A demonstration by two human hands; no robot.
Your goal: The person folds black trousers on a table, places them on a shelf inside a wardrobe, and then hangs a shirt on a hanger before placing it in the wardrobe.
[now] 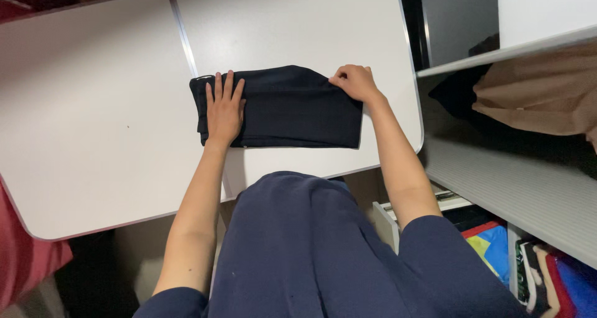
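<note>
dark folded garment (292, 109) on white table (93, 125) | left hand (224, 109) flat, released | right hand (354, 81) pinching its corner

A folded garment (292, 106) lies on the table (93, 125), near its right edge. The left hand (224, 109) rests flat on its left part, and the right hand (356, 81) touches its far right corner, perhaps pinching it. To the right of the table stand shelves (510, 187) with cloth items (541, 91) on them.

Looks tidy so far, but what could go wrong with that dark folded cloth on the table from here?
The right hand pinches only the top right corner of the dark folded garment, so pulling there might drag the layers askew. The left hand lies flat on the left part; lifting it could let the fold spring open. The garment also sits near the right edge of the white table, so it could slide off.
</note>
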